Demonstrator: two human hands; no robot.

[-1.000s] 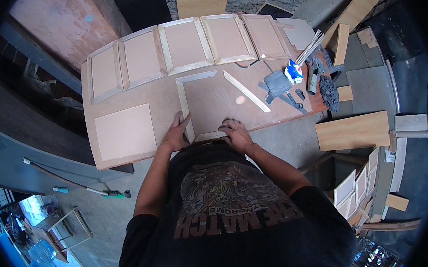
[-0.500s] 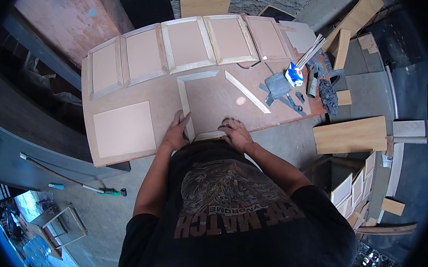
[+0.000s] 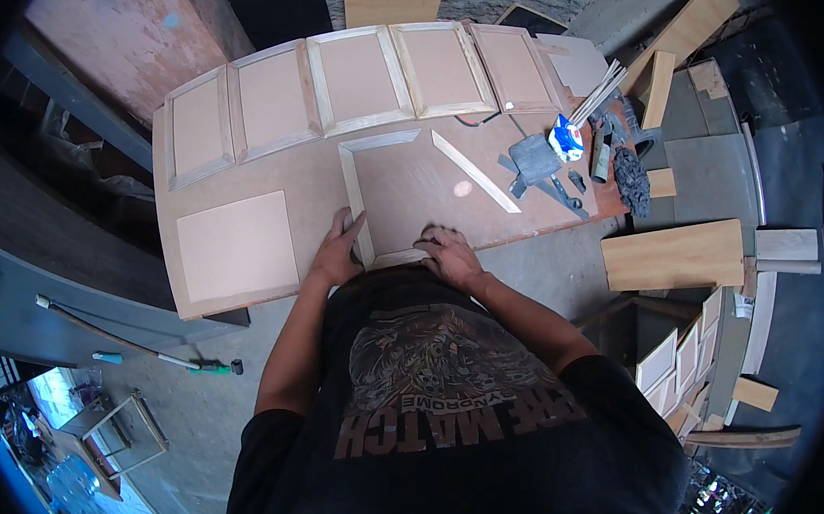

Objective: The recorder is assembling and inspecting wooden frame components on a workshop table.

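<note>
Three pale wooden frame strips lie on the table as a three-sided frame: a left strip (image 3: 351,177), a far strip (image 3: 380,141) and a near strip (image 3: 395,258). My left hand (image 3: 338,249) grips the left strip close to the near corner, thumb and fingers against its sides. At the near strip's right end, my right hand (image 3: 450,256) holds on with curled fingers. The left and near strips meet at the corner, by my shirt. A fourth mitred strip (image 3: 476,170) lies loose and slanted to the right.
Several framed panels (image 3: 358,77) line the table's far edge. A bare panel (image 3: 237,247) lies at left. On the right are a grey block (image 3: 534,159), a blue-and-white container (image 3: 566,141), thin sticks (image 3: 599,91) and a dark rag (image 3: 631,184). A plywood board (image 3: 673,258) stands beyond the table.
My right hand has shifted slightly left with the near strip, toward the corner. My left hand keeps its place on the left strip. The whole view has moved a little.
</note>
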